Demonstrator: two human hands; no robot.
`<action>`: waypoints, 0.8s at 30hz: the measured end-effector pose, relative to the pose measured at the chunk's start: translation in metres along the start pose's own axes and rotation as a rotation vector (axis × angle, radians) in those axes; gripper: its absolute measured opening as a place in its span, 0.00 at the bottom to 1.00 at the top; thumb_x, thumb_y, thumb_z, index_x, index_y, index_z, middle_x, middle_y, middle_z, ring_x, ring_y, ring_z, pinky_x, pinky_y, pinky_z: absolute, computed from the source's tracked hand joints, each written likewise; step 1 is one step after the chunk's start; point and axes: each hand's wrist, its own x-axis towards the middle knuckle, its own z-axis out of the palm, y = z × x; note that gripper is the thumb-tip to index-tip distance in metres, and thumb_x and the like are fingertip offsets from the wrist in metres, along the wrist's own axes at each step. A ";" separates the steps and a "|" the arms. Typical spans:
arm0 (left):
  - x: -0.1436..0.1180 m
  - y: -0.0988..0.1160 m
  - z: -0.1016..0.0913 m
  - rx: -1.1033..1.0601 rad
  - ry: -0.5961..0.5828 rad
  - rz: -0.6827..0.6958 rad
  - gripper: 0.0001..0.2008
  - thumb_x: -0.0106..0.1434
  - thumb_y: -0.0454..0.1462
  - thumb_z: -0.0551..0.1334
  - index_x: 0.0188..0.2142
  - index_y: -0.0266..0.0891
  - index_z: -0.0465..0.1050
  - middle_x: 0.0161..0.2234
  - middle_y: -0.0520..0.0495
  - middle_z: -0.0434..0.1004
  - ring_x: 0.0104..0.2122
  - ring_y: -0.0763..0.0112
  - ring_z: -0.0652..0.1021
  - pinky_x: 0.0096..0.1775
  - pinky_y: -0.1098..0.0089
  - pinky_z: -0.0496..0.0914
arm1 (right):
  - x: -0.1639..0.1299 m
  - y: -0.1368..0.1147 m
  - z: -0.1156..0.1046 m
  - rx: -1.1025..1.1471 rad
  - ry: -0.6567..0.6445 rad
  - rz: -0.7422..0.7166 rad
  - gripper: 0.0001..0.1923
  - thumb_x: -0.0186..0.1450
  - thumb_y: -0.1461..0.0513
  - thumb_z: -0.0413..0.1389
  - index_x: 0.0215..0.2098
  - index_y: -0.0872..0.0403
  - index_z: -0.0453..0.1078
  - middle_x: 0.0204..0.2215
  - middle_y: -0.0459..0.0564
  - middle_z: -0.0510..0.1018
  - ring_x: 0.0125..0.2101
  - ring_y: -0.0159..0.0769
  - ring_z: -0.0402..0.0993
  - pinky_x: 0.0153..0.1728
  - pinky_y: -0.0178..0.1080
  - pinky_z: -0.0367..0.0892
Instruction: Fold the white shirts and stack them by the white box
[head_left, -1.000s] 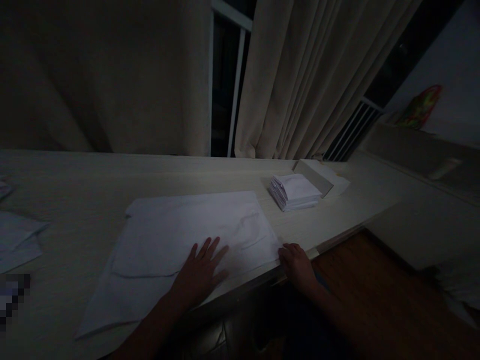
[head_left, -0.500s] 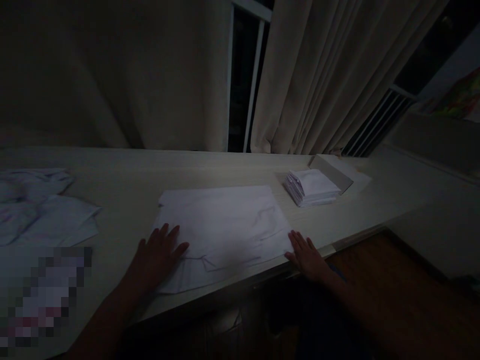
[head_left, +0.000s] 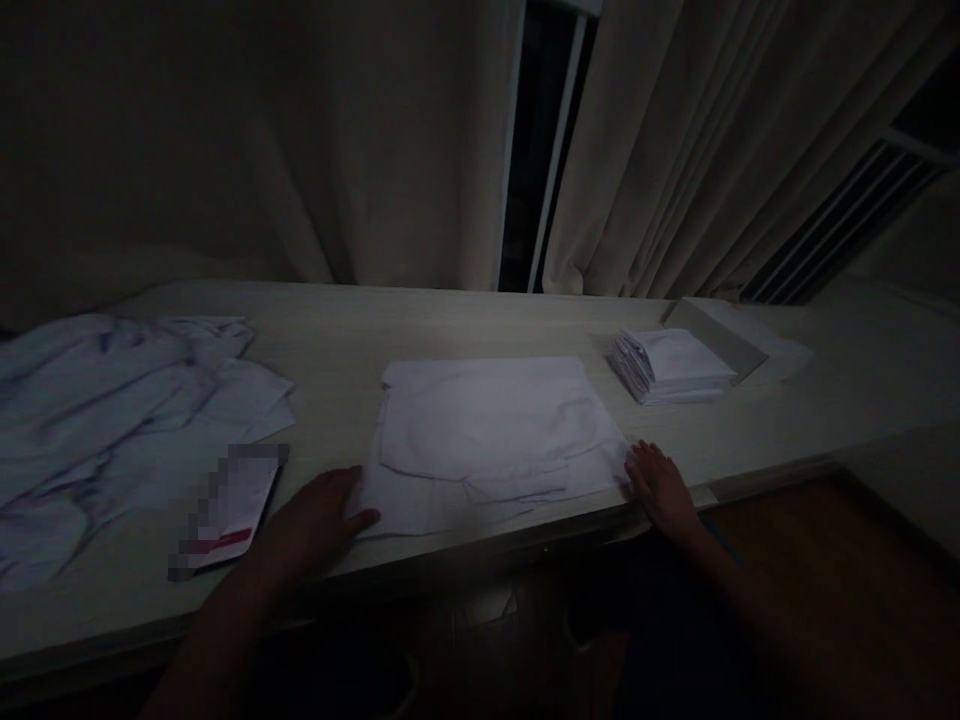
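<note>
A white cloth (head_left: 487,420), folded into a flat rectangle with uneven layers along its front, lies on the pale counter. My left hand (head_left: 322,515) rests at its left front edge, thumb apart from the fingers and touching the cloth. At the right front corner is my right hand (head_left: 660,485), fingers stretched out against the edge. Neither hand appears to grip the cloth, though the dim light hides the fingertips somewhat. Beyond my right hand sits a neat stack of folded white cloths (head_left: 675,367).
Crumpled white cloths (head_left: 127,400) lie in a heap at the left. A flat phone-like object (head_left: 232,515), partly pixelated, is beside my left forearm. An open box or card flap (head_left: 720,335) stands behind the stack. Curtains (head_left: 420,150) hang behind the counter (head_left: 337,325).
My left hand has slid off the cloth's surface to its left edge. My right hand stays at the right corner. The view has turned left, showing more of the heap.
</note>
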 end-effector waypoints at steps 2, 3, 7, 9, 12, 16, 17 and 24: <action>-0.002 -0.001 -0.012 -0.010 -0.094 -0.061 0.34 0.55 0.59 0.54 0.50 0.37 0.73 0.52 0.35 0.74 0.50 0.51 0.74 0.49 0.58 0.66 | -0.001 0.000 -0.001 -0.009 0.018 -0.038 0.28 0.71 0.48 0.42 0.60 0.57 0.66 0.61 0.60 0.66 0.64 0.49 0.57 0.62 0.55 0.54; -0.002 -0.001 -0.016 -0.010 -0.149 -0.096 0.31 0.55 0.59 0.54 0.45 0.38 0.75 0.47 0.35 0.77 0.45 0.51 0.77 0.44 0.59 0.68 | -0.002 -0.001 -0.001 -0.012 0.014 -0.060 0.28 0.71 0.49 0.43 0.58 0.57 0.68 0.59 0.61 0.69 0.62 0.49 0.60 0.61 0.54 0.56; -0.002 0.002 -0.022 -0.032 -0.280 -0.144 0.24 0.52 0.58 0.57 0.30 0.41 0.74 0.35 0.39 0.80 0.35 0.56 0.78 0.35 0.62 0.66 | -0.003 -0.007 -0.004 0.007 0.035 -0.100 0.25 0.71 0.52 0.44 0.55 0.58 0.71 0.54 0.61 0.74 0.56 0.47 0.68 0.58 0.50 0.61; -0.003 0.002 -0.021 -0.057 -0.296 -0.111 0.23 0.50 0.58 0.59 0.29 0.41 0.74 0.33 0.41 0.79 0.34 0.57 0.78 0.35 0.63 0.65 | -0.002 -0.008 -0.006 0.018 0.045 -0.098 0.25 0.71 0.52 0.44 0.55 0.58 0.71 0.53 0.61 0.74 0.56 0.47 0.68 0.58 0.49 0.62; -0.008 0.002 -0.018 -0.081 -0.296 -0.069 0.22 0.46 0.57 0.63 0.29 0.42 0.73 0.33 0.43 0.79 0.34 0.58 0.77 0.34 0.64 0.64 | -0.002 -0.008 -0.007 0.010 0.041 -0.096 0.24 0.71 0.52 0.44 0.55 0.57 0.70 0.53 0.60 0.74 0.55 0.46 0.68 0.58 0.49 0.62; -0.017 0.008 -0.015 -0.080 -0.232 -0.042 0.23 0.43 0.56 0.65 0.30 0.42 0.72 0.36 0.44 0.78 0.34 0.58 0.76 0.33 0.65 0.63 | -0.002 -0.007 -0.005 -0.024 0.050 -0.103 0.24 0.71 0.52 0.43 0.54 0.58 0.70 0.53 0.61 0.74 0.55 0.46 0.68 0.58 0.48 0.62; -0.018 0.011 -0.016 -0.088 -0.224 -0.031 0.23 0.44 0.57 0.65 0.30 0.42 0.71 0.35 0.44 0.78 0.34 0.58 0.76 0.33 0.65 0.63 | -0.001 -0.007 -0.004 -0.028 0.052 -0.104 0.24 0.71 0.52 0.43 0.54 0.59 0.70 0.53 0.61 0.74 0.55 0.46 0.68 0.58 0.48 0.62; -0.020 0.032 -0.018 -0.261 -0.116 -0.162 0.26 0.61 0.58 0.48 0.26 0.41 0.71 0.33 0.39 0.79 0.36 0.55 0.78 0.39 0.61 0.66 | -0.002 -0.005 -0.004 0.021 0.061 -0.088 0.24 0.70 0.52 0.45 0.52 0.58 0.71 0.52 0.61 0.74 0.54 0.48 0.68 0.56 0.49 0.62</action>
